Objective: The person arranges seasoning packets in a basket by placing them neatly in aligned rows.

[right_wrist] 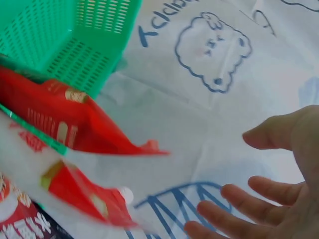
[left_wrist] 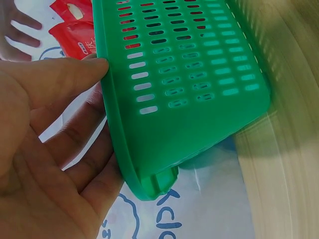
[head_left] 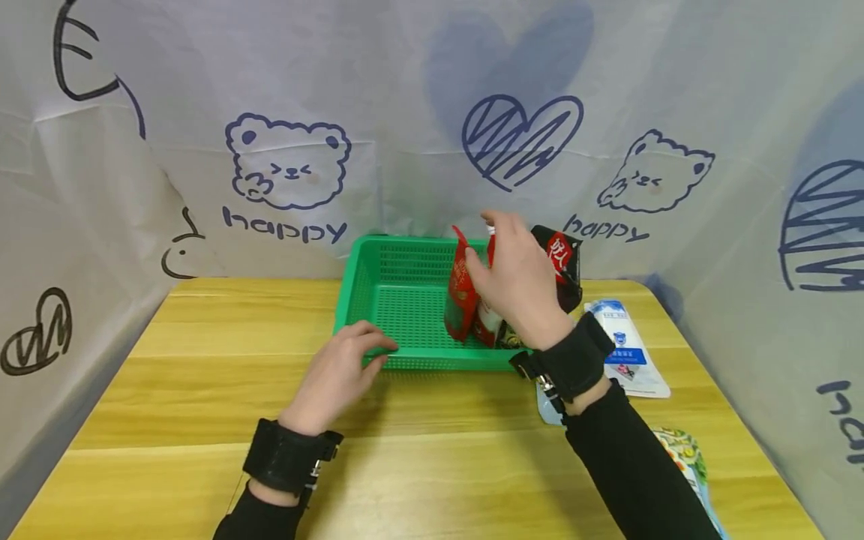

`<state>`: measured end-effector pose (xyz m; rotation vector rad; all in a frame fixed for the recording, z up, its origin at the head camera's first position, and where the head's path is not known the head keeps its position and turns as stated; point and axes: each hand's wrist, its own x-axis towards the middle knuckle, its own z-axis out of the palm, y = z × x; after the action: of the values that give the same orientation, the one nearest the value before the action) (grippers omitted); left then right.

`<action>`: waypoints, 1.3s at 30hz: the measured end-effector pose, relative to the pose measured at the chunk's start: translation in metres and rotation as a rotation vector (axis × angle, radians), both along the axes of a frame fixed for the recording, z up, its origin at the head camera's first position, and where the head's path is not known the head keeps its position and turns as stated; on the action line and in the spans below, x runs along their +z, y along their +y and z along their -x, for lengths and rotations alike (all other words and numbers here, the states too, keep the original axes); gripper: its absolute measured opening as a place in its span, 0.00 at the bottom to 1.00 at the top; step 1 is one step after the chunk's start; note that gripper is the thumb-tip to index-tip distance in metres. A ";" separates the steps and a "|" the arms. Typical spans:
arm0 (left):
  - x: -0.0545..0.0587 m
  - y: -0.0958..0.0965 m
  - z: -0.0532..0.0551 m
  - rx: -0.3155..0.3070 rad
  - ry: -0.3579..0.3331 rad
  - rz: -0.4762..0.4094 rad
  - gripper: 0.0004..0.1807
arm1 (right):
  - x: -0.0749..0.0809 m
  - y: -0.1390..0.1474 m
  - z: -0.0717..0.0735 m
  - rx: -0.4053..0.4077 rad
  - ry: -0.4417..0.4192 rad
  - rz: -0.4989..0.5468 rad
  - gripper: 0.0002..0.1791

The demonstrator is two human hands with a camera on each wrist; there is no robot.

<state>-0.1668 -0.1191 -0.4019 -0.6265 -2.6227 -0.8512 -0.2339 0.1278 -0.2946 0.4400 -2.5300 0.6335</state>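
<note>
A green plastic basket stands at the table's far edge. My left hand holds its near rim toward the left corner, thumb outside and fingers over the edge, as the left wrist view shows. Over the basket's right half is my right hand, fingers spread and apart from the packets in the right wrist view. A red pouch stands upright in the basket. Beside it is a red and white pouch, partly hidden by the hand in the head view. A black packet with a red label leans at the right end.
A white and blue packet lies right of the basket. A light blue packet shows partly under the right wrist, and a colourful packet lies near the right forearm. White drawn-on sheets hang around the wooden table.
</note>
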 end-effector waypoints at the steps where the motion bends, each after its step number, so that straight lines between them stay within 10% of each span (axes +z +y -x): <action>1: 0.000 0.000 0.000 -0.001 -0.001 0.000 0.12 | 0.001 0.004 -0.004 0.005 0.035 0.013 0.28; 16: 0.002 -0.003 -0.001 0.002 -0.005 -0.006 0.13 | -0.006 0.083 -0.045 -0.077 0.193 0.253 0.26; 26: 0.002 -0.002 -0.002 0.008 -0.007 0.001 0.12 | -0.040 0.126 -0.047 -0.261 -0.063 0.326 0.31; 39: 0.002 0.001 -0.002 0.005 -0.010 -0.001 0.12 | -0.103 0.159 -0.017 -0.291 -0.414 0.251 0.38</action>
<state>-0.1646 -0.1179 -0.3995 -0.6163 -2.6313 -0.8559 -0.2165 0.2870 -0.3973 -0.1663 -2.7640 0.9913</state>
